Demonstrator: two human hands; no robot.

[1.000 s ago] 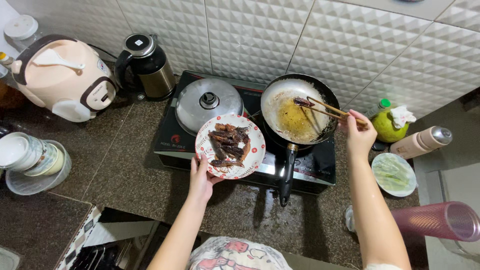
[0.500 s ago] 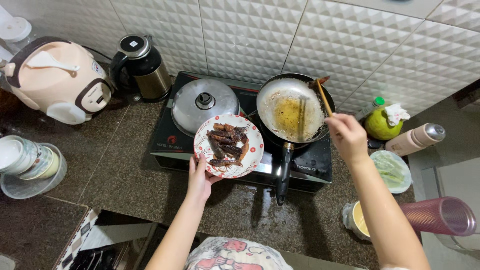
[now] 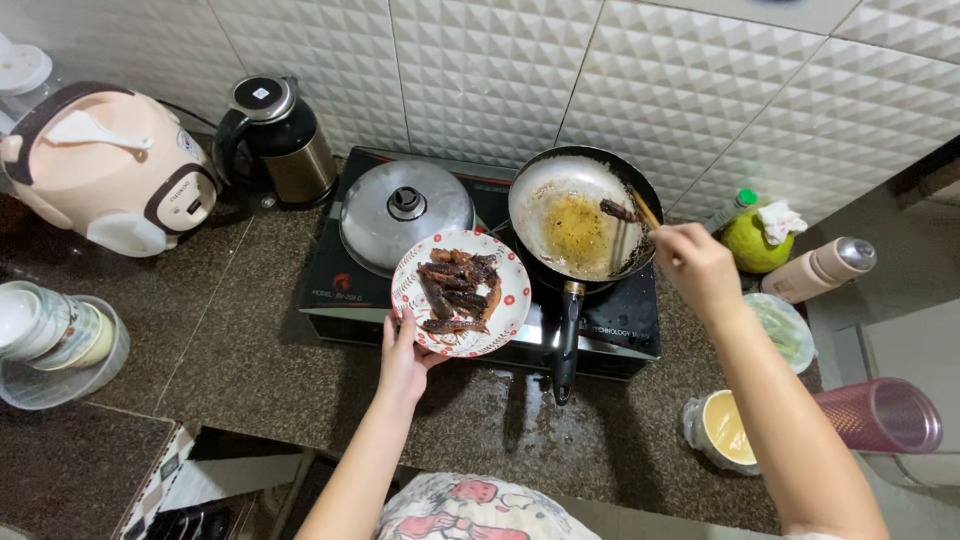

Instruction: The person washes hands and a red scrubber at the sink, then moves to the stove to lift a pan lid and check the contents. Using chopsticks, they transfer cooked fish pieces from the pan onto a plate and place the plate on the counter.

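— What is seen across the kitchen?

— A dark speckled table (image 3: pixel 230 340) is shown under a white tiled wall (image 3: pixel 480 70). A black two-burner stove (image 3: pixel 340 285) is set on it, flanked at the left by a pink rice cooker (image 3: pixel 105 170) and a black-and-steel kettle (image 3: pixel 275 135).

— And on the stove?

— A steel lid (image 3: pixel 405 210) is seen over the left burner. A black frying pan (image 3: pixel 580 215) is placed on the right burner, with yellowish oil pooled inside and its handle pointed toward the person.

— What is held?

— A round patterned plate (image 3: pixel 505 300) is held up by the left hand (image 3: pixel 405 360), just beside the pan and partly above the stove's front edge; the fingers are closed under its near rim. Dark fried pieces (image 3: pixel 455 290) are heaped on the plate. Wooden chopsticks (image 3: pixel 645 212) are gripped by the fingers of the right hand (image 3: pixel 695 265) over the pan's right rim, and one dark piece (image 3: pixel 617 210) is pinched at their tips above the oil.

— Anything smaller nearby?

— At the right, a green bottle (image 3: pixel 752 240), a beige flask (image 3: pixel 825 268) lying on its side, and a small cup of yellow liquid (image 3: pixel 725 430) are seen on the table, well apart from the plate.
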